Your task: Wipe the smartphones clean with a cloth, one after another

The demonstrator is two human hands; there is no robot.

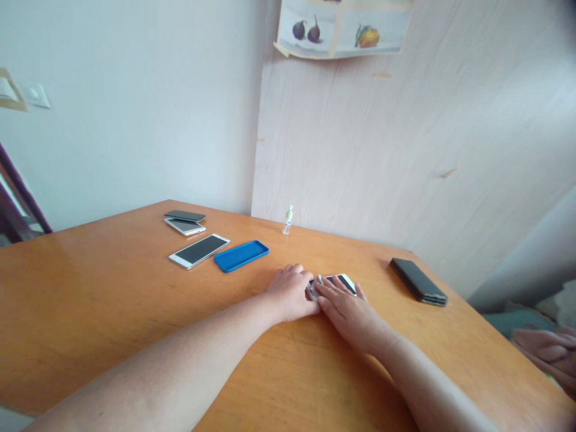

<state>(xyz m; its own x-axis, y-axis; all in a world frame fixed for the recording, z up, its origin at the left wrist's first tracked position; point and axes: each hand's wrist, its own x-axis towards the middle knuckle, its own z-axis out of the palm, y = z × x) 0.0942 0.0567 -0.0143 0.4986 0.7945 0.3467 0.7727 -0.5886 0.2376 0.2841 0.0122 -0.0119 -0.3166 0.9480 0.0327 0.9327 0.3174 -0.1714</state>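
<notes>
Orange-brown wooden tabletop (99,300), seen from the wearer's own eyes, fills the lower view; take the phone in hand as the centre of a clock. Two bare forearms reach in from seven and five o'clock. At the centre, a white-framed phone (348,281) lies on the wood, partly covered by both hands. The left hand (290,294) has its grip closed around the phone's left end, thumb on the near side, fingers on the far side. The right hand (348,312) lies over the phone with fingers extended, on a crumpled grey cloth (316,289); whether its grip pinches that cloth cannot be told. Toward four o'clock, beyond the table edge, is a blurred heap of fabric (546,351). At three o'clock rests a stack of dark, flat slabs (418,281). Toward ten o'clock come a blue phone case (242,257), then a white phone (200,250), then a dark slab (185,215) overlapping another pale phone (185,227). At eleven stands a small clear bottle (287,222). Behind, at twelve, a sheet of fruit pictures (342,30) hangs on the pale wall (351,138).
</notes>
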